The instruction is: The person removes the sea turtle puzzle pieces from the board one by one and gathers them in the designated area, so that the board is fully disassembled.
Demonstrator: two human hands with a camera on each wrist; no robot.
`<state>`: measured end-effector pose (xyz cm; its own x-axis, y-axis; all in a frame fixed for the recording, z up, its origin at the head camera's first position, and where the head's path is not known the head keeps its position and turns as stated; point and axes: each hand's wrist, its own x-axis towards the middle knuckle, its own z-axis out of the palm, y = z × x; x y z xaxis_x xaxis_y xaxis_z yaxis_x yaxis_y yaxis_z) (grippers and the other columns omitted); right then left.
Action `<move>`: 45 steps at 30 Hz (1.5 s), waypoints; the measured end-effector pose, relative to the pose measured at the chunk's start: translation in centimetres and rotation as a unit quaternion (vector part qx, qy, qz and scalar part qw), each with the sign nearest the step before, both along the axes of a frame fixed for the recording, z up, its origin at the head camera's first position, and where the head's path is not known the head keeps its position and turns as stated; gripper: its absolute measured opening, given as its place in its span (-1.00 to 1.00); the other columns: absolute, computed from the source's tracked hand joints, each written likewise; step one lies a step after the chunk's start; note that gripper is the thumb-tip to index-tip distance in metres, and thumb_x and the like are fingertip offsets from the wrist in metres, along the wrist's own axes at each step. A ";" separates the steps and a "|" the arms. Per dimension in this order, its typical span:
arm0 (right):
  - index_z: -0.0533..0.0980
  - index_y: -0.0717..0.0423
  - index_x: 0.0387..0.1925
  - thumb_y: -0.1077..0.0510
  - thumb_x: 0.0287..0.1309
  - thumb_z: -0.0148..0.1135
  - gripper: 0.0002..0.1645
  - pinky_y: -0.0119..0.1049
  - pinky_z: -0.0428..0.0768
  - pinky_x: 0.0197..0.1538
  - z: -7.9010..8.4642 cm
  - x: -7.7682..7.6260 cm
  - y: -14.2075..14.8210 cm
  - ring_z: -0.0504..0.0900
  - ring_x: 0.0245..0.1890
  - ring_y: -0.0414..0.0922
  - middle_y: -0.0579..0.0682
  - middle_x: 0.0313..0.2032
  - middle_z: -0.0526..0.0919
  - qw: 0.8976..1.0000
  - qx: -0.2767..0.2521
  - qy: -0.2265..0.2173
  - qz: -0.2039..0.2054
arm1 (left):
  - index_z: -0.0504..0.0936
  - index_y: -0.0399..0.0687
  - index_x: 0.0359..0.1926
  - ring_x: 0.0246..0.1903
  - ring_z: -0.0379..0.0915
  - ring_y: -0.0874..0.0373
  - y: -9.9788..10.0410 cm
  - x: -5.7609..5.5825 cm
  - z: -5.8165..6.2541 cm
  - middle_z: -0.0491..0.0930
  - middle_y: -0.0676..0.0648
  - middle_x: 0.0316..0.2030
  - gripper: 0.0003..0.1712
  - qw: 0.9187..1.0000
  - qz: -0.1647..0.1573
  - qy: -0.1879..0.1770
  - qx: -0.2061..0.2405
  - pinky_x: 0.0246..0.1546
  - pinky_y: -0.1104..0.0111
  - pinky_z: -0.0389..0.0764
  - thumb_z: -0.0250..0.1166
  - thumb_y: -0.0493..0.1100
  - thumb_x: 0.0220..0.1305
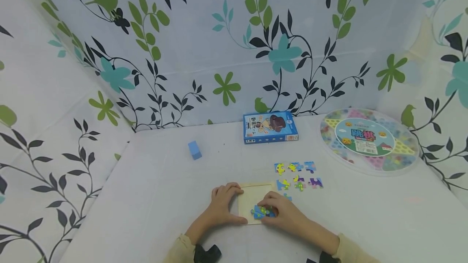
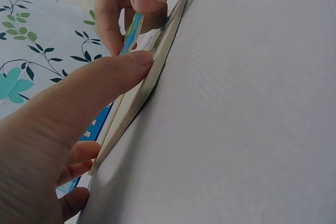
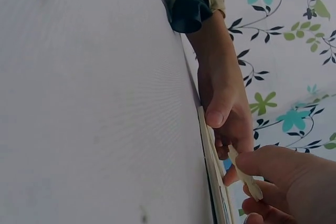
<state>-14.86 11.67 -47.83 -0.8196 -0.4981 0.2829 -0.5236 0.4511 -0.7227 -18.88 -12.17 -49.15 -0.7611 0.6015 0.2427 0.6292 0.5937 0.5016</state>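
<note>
A shallow pale wooden puzzle tray [image 1: 252,195] lies flat on the white table. My left hand [image 1: 224,205] holds its left side, thumb on the near rim and fingers at the far corner; the left wrist view shows the thumb [image 2: 113,74] over the edge. Above the tray's near right part, my right hand [image 1: 280,211] pinches a blue jigsaw piece [image 1: 258,212] with yellow-green marks. That piece [image 3: 244,174] is tilted in the right wrist view, its pale back showing. Whether another piece lies beneath the right hand is hard to tell.
Several loose jigsaw pieces [image 1: 299,177] lie beyond the tray to the right. Farther back are a blue box [image 1: 270,128] and a round Chinese checkers set [image 1: 369,141]. A small blue block [image 1: 195,150] sits at the back left. Patterned cloth [image 1: 190,52] hangs behind the table.
</note>
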 end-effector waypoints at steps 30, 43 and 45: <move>0.61 -0.02 -0.29 0.12 -0.27 0.44 -0.65 -0.27 0.38 -0.21 0.2 -1.8 11.2 0.33 -0.25 -0.21 -0.22 -0.27 0.52 0.992 0.059 0.114 -0.008 | 0.42 -0.02 0.00 -0.12 0.16 0.14 0.2 0.0 0.0 0.28 0.01 0.05 -0.17 1.000 0.009 -0.013 -0.006 -0.10 0.03 0.03 0.36 0.34 -0.26; 0.59 0.02 -0.26 0.11 -0.22 0.41 -0.65 -0.19 0.37 -0.14 0.4 -1.6 11.7 0.34 -0.22 -0.18 -0.23 -0.27 0.48 0.993 0.110 0.043 -0.028 | 0.42 0.00 0.00 -0.10 0.15 0.15 0.2 0.0 0.0 0.27 0.02 0.06 -0.17 1.000 0.015 -0.022 -0.010 -0.08 0.03 0.01 0.35 0.36 -0.27; 0.56 0.05 -0.24 0.11 -0.22 0.40 -0.62 -0.22 0.38 -0.14 0.4 -1.5 11.7 0.34 -0.23 -0.20 -0.24 -0.28 0.47 0.992 0.114 0.039 -0.033 | 0.42 0.00 0.00 -0.10 0.15 0.16 0.2 0.0 0.0 0.27 0.03 0.05 -0.17 1.000 0.014 -0.022 -0.009 -0.08 0.03 0.01 0.35 0.35 -0.27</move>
